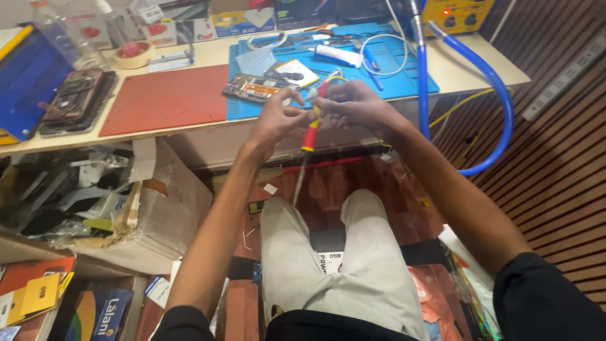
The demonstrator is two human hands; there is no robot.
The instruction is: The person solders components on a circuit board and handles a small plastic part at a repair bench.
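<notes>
1. The left hand (pixel 276 117), centre of the frame just above the middle, has its fingertips drawn narrow and pinched toward the upper end of a red-and-yellow handled tool (pixel 310 129). Whether they grip the tool or some small part at its tip cannot be told.
2. The right hand (pixel 356 104), just right of the left, is curled closed around the top of the same tool; the fingers meet those of the left hand.
3. The tool hangs nearly upright below the two hands, its thin metal shaft (pixel 298 183) pointing down toward the person's lap.
4. Both hands are held in front of the bench edge, over the near rim of a blue work mat (pixel 404 79) in the upper centre of the frame.
5. On that mat, just behind the left hand, lies an opened phone (pixel 255 87) showing its internals; a white tube (pixel 338 55) lies further back.
6. Left of the blue mat lies a red mat (pixel 164 101); at the upper left, a second phone body (pixel 76 95) rests on a dark tray.
7. A blue hose (pixel 499 95) loops down at the upper right from a yellow unit (pixel 457 14).
8. Lower centre: light grey trousers (pixel 353 265). Lower left: a cardboard box (pixel 170 208) of clutter.
</notes>
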